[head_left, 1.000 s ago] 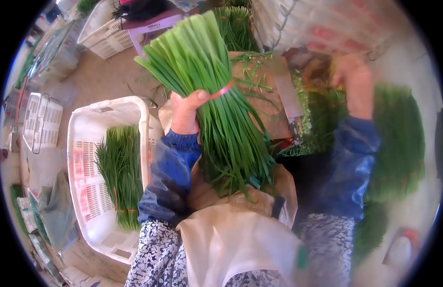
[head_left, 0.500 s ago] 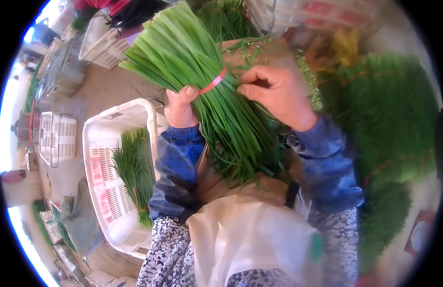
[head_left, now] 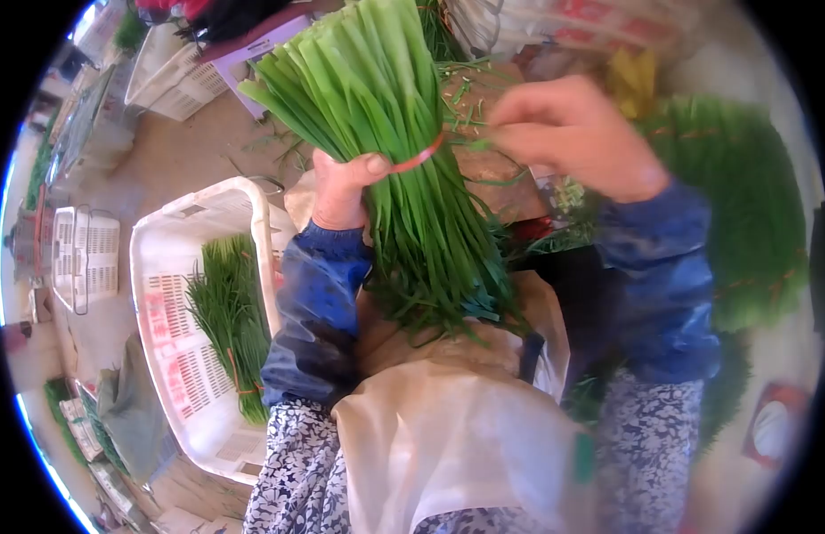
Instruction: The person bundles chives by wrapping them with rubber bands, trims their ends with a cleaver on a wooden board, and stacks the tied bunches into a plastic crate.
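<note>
Over on the left, a white plastic basket (head_left: pixel 263 233) holds a tied bundle of greens (head_left: pixel 227 289). Beside it, the left hand (head_left: pixel 341 182) is closed around a thick bunch of garlic chives (head_left: pixel 390 116), thumb by its red band (head_left: pixel 419 158), holding it tilted above the lap. Just right of the bunch, the right hand (head_left: pixel 577 138) is blurred, fingers bent towards the thumb; I can't tell what they pinch. Farther right lie more banded greens (head_left: pixel 746 214).
</note>
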A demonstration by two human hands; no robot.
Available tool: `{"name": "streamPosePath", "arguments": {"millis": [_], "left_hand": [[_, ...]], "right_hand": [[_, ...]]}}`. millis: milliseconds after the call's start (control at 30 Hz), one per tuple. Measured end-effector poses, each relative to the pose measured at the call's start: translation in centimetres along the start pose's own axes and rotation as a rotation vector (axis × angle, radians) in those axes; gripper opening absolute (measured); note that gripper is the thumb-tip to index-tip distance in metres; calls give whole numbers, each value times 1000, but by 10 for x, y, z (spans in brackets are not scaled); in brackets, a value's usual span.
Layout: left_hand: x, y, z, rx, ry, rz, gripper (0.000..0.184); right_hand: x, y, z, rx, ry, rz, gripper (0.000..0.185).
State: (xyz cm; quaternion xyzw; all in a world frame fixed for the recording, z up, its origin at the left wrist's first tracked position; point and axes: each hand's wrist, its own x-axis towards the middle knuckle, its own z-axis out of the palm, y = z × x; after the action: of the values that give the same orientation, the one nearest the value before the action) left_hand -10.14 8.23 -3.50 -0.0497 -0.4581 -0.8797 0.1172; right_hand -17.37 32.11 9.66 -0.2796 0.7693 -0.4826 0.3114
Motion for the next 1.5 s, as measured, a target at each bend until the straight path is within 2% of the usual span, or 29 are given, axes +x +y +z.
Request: {"name": "streamPosePath", "arguments": {"millis": [167, 233, 267, 300, 367, 467, 600, 667, 700, 767, 933, 1000, 1167, 1300, 1367, 1433, 1500], "left_hand": [[0, -5, -5, 6, 40, 37, 67], [-1, -1, 1, -27, 35, 14, 67], [1, -2, 1, -28, 32, 24, 67], [3, -4, 2, -18, 28, 38, 67], [6, -3, 4, 0, 17, 57, 68], [1, 1, 6, -43, -8, -10, 66], [2, -9, 4, -58, 36, -53, 60], [4, -15, 6, -80, 50, -13, 58], [5, -13, 8, -108, 61, 22, 56], [11, 0, 6, -74, 17, -56, 56], [28, 26, 22, -52, -79, 49, 57], [37, 37, 29, 0, -130, 117, 59], [61, 83, 63, 139, -258, 151, 63], [84, 147, 97, 311, -420, 140, 64], [85, 182, 114, 538, -453, 89, 74], [86, 204, 116, 875, -521, 185, 101], [76, 208, 116, 1069, -492, 209, 102]], "right_hand": [[-14, 28, -23, -235, -12, 63, 19], [0, 32, -11, -1124, 459, -540, 27], [-2, 21, 13, -310, 380, -334, 29], [8, 14, 30, -311, 383, -339, 29], [24, 11, 50, -191, 452, -499, 21], [43, 21, 65, -98, 532, -527, 22], [50, 11, 77, -200, 575, -579, 20], [54, 15, 77, 11, 583, -481, 19], [55, 12, 75, 11, 578, -482, 19], [49, 2, 64, -35, 501, -348, 19], [50, -18, 43, 42, 435, -513, 17], [45, -35, 38, 211, 410, -544, 14], [27, -60, 9, 145, 420, -599, 13], [10, -88, -11, 97, 472, -631, 14], [11, -85, -13, 76, 513, -730, 15], [18, -71, -9, 73, 557, -816, 15], [23, -46, 0, -4, 605, -758, 16]]}}
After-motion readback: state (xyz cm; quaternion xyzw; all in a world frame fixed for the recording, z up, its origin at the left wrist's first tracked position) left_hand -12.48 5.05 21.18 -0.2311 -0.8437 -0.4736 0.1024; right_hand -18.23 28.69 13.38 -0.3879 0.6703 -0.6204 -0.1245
